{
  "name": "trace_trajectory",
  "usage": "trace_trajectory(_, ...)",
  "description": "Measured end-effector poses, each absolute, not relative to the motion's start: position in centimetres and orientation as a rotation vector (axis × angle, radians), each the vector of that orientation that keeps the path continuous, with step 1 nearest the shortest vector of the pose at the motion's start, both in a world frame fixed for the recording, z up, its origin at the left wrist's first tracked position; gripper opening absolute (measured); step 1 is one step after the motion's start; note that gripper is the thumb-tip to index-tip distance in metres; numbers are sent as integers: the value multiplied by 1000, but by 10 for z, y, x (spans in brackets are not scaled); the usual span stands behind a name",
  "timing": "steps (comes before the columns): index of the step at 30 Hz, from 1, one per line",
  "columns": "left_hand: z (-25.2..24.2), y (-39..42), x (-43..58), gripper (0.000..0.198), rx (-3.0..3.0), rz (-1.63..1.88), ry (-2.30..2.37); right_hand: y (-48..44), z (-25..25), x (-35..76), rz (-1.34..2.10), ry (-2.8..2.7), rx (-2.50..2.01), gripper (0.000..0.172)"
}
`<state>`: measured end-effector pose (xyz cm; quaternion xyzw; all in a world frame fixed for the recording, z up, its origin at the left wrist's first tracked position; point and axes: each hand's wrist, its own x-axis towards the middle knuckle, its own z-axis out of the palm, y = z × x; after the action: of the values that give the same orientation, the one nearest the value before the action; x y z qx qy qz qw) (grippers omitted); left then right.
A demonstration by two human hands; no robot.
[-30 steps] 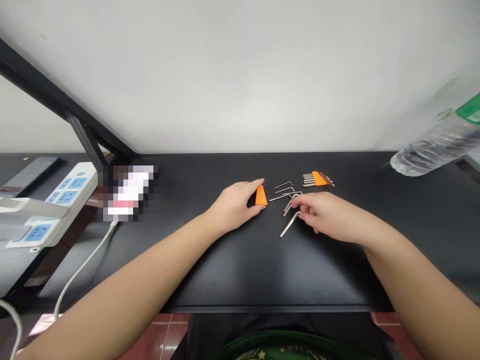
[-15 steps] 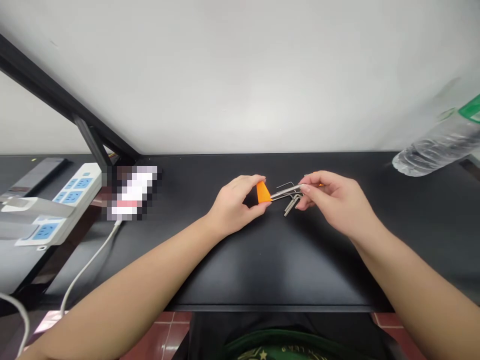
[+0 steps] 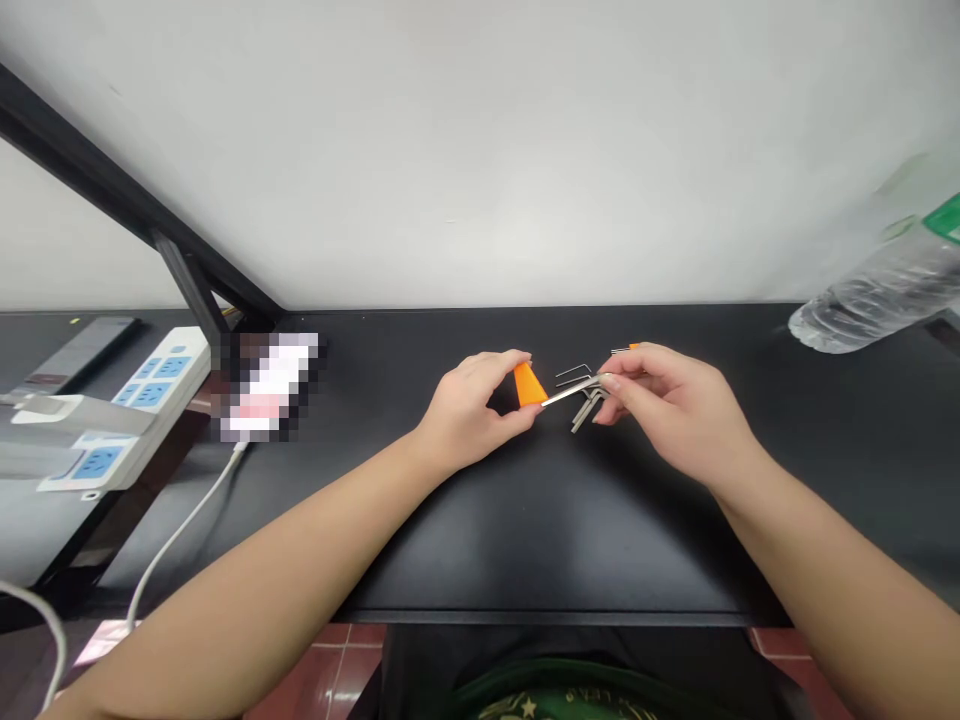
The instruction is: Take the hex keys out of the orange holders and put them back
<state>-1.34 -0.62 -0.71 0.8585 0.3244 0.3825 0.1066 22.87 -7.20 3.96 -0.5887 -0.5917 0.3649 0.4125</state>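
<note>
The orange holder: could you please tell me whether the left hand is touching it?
Touching: the head view shows the left hand pinching the orange holder between thumb and fingertips.

Left hand, right hand, forearms bare; dark green garment, pale lettering, star.

Small orange wedge-shaped plastic key holder: held clear of desk, narrow end up. Silver L-shaped steel hex key: near-horizontal, tip at holder's lower right edge.
</note>
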Motion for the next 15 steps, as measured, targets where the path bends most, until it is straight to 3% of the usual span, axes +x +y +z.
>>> trace_trajectory(15, -7, -6, -15, 41, 2529, 1135, 932, -72, 39, 226, 855, -1461, -1490, 19)
